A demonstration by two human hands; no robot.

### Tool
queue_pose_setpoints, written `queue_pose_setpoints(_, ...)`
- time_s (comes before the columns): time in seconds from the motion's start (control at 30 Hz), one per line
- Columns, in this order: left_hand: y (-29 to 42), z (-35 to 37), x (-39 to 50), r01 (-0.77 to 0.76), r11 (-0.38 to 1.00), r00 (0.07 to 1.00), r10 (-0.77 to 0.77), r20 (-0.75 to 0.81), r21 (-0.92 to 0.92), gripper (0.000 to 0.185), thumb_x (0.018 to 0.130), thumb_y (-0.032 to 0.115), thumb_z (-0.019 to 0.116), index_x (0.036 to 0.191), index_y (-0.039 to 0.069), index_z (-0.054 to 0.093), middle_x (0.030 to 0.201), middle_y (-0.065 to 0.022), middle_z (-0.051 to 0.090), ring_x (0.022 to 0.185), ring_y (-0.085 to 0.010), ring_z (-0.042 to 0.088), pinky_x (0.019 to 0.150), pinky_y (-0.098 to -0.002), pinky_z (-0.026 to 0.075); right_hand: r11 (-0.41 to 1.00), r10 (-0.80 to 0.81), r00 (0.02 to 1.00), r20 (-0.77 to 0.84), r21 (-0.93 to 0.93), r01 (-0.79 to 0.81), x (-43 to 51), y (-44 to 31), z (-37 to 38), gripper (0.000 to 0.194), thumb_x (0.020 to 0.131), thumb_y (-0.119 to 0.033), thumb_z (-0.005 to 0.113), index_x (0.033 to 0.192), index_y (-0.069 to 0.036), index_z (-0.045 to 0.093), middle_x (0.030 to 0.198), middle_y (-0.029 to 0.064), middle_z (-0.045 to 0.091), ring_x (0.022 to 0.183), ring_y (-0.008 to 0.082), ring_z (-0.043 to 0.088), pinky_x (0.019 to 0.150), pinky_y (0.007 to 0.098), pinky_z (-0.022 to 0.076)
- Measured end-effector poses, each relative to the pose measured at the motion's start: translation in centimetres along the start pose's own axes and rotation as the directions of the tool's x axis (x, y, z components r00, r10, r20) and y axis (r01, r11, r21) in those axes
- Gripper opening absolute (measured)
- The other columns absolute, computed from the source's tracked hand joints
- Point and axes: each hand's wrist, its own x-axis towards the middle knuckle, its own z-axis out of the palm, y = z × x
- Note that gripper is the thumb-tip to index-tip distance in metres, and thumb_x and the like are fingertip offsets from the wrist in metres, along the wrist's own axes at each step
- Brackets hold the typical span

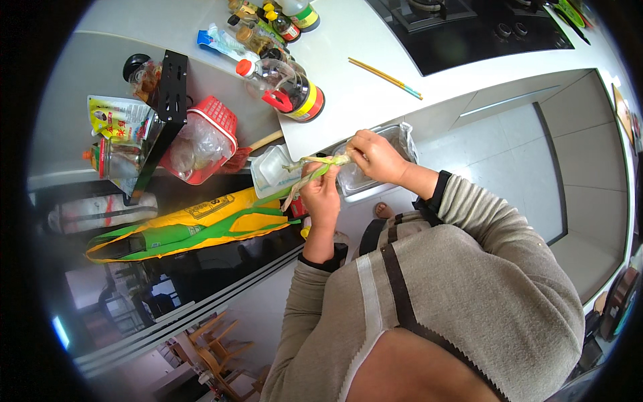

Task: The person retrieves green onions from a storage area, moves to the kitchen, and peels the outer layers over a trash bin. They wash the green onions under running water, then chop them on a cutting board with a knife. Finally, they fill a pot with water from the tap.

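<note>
Both hands hold a stalk with green and yellowed leaves [316, 174], which looks like a scallion or green garlic. My left hand [323, 197] pinches the leafy part between thumb and fingers, and loose leaf ends droop beside it. At the pale root end, my right hand [377, 157] grips with bent fingers that partly hide it. Under the hands stands a lined waste bin [359, 180], its rim partly covered by my right hand and forearm. White plastic trays [271, 173] lie left of the bin, behind the leaves.
A large soy sauce bottle [301, 98] stands at the white counter's [334, 100] left part, near chopsticks [386, 78] and a gas hob [467, 37]. At left are a red basket [218, 118], a black rack [173, 85] and a yellow-green bag [221, 206].
</note>
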Motion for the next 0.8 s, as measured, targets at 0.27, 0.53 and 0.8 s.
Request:
queue_pose_setpoints(0.27, 0.8, -1.3, -0.2, -0.085, 0.996, 0.996, 0.085, -0.007, -0.038, 0.01, 0.092, -0.001, 0.056, 0.1, -0.007, 0.055, 0.102, -0.0142, 0.06, 0.097, -0.0234, 0.062, 0.085, -0.031, 0.054, 0.879, 0.337, 0.923, 0.186, -0.414, -0.238, -4.4, 7.9, 0.4, 0.016, 0.079, -0.007, 0.056, 0.093, -0.001, 0.062, 0.094, 0.018, 0.061, 0.097, 0.0352, 0.059, 0.084, 0.0423, 0.0501)
queue_pose_setpoints(0.53, -0.4, -1.3, -0.6, 0.019, 0.996, 0.999, -0.021, -0.025, -0.084, 0.013, 0.091, 0.001, 0.058, 0.103, -0.004, 0.056, 0.097, -0.0095, 0.062, 0.09, -0.0156, 0.062, 0.083, -0.0286, 0.052, 0.773, 0.585, 0.727, 0.36, -0.52, -0.364, -4.1, 8.3, 0.2, 0.016, 0.079, -0.005, 0.056, 0.089, -0.004, 0.068, 0.092, 0.0198, 0.065, 0.086, 0.0375, 0.064, 0.08, 0.043, 0.0523)
queue_pose_setpoints(0.8, -2.3, -1.5, 0.1, -0.013, 0.997, 0.999, 0.01, 0.036, 0.078, 0.015, 0.093, 0.004, 0.058, 0.106, -0.004, 0.055, 0.098, -0.0079, 0.061, 0.091, -0.0141, 0.06, 0.082, -0.0282, 0.052, 0.998, 0.002, 0.986, 0.165, 0.069, -0.013, -0.3, 1.8, -0.4, 0.018, 0.083, -0.011, 0.062, 0.098, -0.002, 0.068, 0.088, 0.0163, 0.064, 0.09, 0.0345, 0.06, 0.082, 0.0416, 0.0483)
